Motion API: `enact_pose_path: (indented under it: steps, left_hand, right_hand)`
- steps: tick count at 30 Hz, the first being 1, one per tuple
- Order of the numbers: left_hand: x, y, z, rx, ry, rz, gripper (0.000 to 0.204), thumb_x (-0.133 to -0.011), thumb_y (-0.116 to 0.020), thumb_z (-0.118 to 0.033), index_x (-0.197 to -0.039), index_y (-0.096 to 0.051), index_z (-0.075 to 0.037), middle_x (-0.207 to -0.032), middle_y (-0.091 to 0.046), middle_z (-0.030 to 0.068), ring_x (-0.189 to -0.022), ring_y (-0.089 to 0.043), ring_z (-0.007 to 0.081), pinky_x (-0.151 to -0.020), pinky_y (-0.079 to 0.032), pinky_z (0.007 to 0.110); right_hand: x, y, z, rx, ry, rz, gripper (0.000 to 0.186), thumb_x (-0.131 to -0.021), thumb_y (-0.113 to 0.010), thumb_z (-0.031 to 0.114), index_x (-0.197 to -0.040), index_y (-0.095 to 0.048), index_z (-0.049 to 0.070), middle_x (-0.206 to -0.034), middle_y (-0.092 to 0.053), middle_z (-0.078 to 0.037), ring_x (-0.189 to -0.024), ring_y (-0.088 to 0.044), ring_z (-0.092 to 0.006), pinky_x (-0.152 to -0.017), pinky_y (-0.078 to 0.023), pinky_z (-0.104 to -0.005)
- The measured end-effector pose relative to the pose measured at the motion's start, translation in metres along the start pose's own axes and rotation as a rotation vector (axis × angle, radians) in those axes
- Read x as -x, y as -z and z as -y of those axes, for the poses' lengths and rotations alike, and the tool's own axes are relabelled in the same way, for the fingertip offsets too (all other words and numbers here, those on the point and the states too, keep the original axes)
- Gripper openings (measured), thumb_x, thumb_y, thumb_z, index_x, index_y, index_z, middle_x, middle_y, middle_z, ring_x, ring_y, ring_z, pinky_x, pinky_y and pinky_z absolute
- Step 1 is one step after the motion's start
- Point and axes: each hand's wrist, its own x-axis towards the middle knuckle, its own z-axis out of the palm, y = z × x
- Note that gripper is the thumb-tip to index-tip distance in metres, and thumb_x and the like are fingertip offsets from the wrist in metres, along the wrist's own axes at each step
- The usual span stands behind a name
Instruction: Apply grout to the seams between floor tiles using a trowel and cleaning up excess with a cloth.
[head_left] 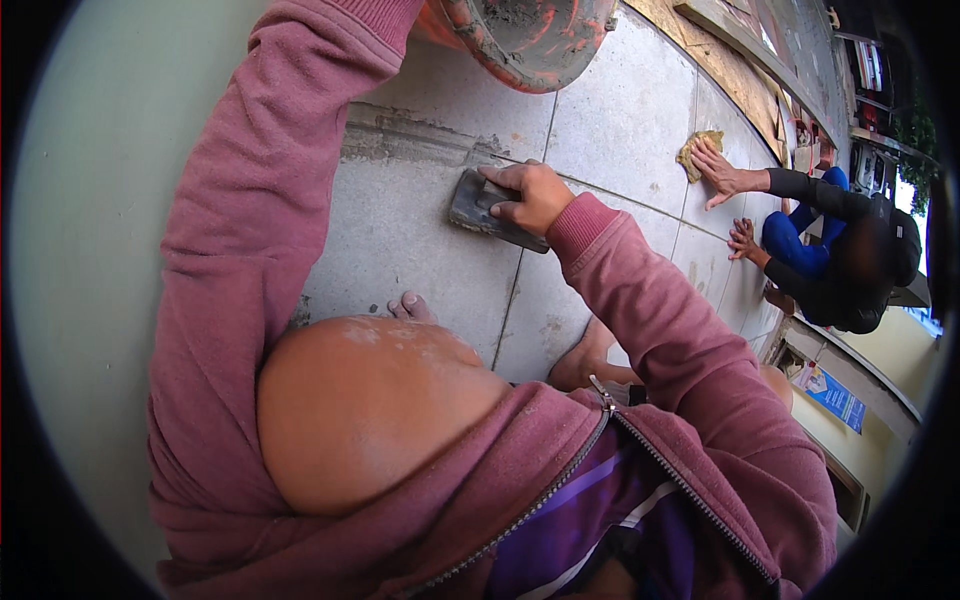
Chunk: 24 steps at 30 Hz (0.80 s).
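Observation:
My right hand (537, 197) is closed around the handle of a dark rectangular grout float (472, 207). The float lies on the light grey floor tiles (400, 230), across a joint. Beside it, wet grey grout (410, 138) is smeared along another joint. My left arm (250, 190) reaches up past the top edge, so that hand is out of sight. Near its cuff stands an orange bucket (458, 30), its rim and inside coated with grey grout.
On the right, a co-worker (850, 240) crouches, one hand pressing a yellowish sponge (697, 155) to the tiles. A pale wall (110, 240) runs along my left. Wooden boards (740, 50) lie at the upper right. My bare knee (370, 390) and feet are close by.

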Motion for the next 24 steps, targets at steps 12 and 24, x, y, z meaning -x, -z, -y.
enact_pose_path:
  steps: [12,24]
  left_hand:
    - [0.004,0.0,0.004,-0.048,0.02,0.024,0.01,-0.077,-0.058,-0.008,-0.081,-0.061,0.001,-0.075,-0.06,0.0026,-0.065,-0.053,0.01,-0.062,-0.043,0.023]
    - [-0.006,0.002,0.017,0.143,-0.013,0.065,0.012,-0.077,-0.058,-0.006,-0.085,-0.062,0.002,-0.079,-0.061,0.0046,-0.067,-0.055,0.0116,-0.064,-0.044,0.023]
  right_hand:
    - [0.023,-0.032,-0.036,-0.443,-0.461,-0.589,0.047,-0.086,-0.05,0.021,-0.125,-0.04,-0.003,-0.108,-0.056,-0.023,-0.103,-0.054,-0.0279,-0.089,-0.039,-0.0304]
    - [0.004,-0.069,0.042,-0.531,0.005,-0.324,0.047,-0.08,-0.057,0.022,-0.121,-0.046,0.003,-0.109,-0.054,-0.023,-0.101,-0.051,-0.0362,-0.089,-0.039,-0.0376]
